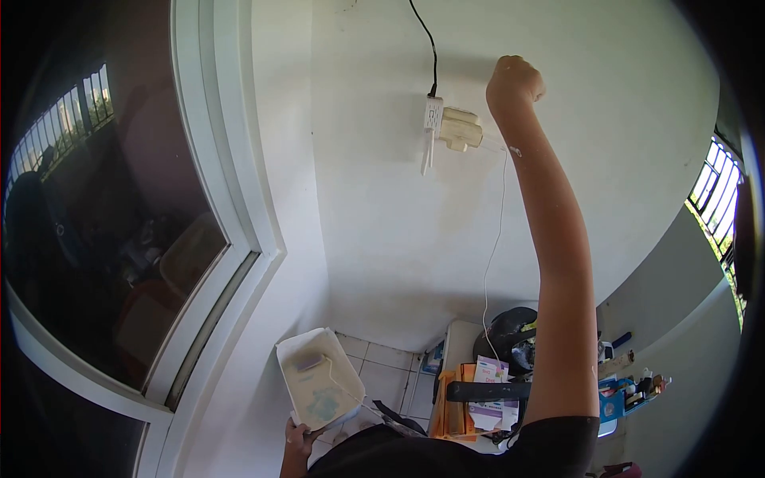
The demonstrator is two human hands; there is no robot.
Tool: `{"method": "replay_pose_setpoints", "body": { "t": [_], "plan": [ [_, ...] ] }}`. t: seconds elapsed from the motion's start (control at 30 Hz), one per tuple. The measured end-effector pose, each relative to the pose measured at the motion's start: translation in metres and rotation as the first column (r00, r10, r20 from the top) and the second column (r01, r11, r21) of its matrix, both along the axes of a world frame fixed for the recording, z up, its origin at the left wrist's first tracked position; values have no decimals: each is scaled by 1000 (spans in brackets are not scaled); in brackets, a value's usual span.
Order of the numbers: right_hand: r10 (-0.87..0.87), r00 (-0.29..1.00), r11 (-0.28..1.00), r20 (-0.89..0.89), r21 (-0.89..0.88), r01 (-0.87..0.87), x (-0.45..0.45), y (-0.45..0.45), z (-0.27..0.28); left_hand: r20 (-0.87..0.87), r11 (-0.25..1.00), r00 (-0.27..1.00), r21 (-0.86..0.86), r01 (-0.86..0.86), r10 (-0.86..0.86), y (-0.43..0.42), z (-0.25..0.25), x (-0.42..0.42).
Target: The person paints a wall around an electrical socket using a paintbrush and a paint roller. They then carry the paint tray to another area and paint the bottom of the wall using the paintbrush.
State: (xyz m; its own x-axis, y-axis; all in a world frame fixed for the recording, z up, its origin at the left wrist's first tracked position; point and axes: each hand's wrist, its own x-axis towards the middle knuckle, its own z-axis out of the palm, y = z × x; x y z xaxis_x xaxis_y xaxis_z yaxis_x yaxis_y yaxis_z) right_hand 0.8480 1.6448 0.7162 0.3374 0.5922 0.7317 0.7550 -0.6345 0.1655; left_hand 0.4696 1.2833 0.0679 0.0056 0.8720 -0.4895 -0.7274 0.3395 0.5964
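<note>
Up beside the plugged-in adapters (462, 127), the right hand (516, 82) is balled into a fist near the pale wall (382, 231); whether it grips or touches anything, I can't tell. Low down, the left hand (297, 438) holds a tray (299, 389) by its edge, a roller-like tool (311, 362) lying inside. The step looks like a high reach; the next move calls for a level tray.
</note>
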Motion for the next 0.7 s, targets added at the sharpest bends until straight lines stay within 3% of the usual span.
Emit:
{"method": "replay_pose_setpoints", "body": {
  "t": [0.1,0.2,0.3,0.53,0.67,0.7],
  "plan": [
    [256,931,963,261,15,-270,12,7,-21,8,1000,1000,5,-11,11,0,3,-2],
    [326,945,945,-40,-11,-327,12,-9,-23,-29,999,999,-40,-37,35,3,5,0],
    [393,908,919,-145,97,-383,23,-30,-19,-22,1000,1000,-26,-14,14,8,7,3],
    [177,958,969,-227,212,-129,72,-50,-19,-6,999,999,-21,45,-45,16,20,5],
    [3,994,951,-113,307,32,69,-63,-27,15,998,999,34,51,-52,19,25,7],
    [40,983,936,-180,351,26,62,-75,-27,16,998,999,35,44,-44,18,28,7]
  ]
}}
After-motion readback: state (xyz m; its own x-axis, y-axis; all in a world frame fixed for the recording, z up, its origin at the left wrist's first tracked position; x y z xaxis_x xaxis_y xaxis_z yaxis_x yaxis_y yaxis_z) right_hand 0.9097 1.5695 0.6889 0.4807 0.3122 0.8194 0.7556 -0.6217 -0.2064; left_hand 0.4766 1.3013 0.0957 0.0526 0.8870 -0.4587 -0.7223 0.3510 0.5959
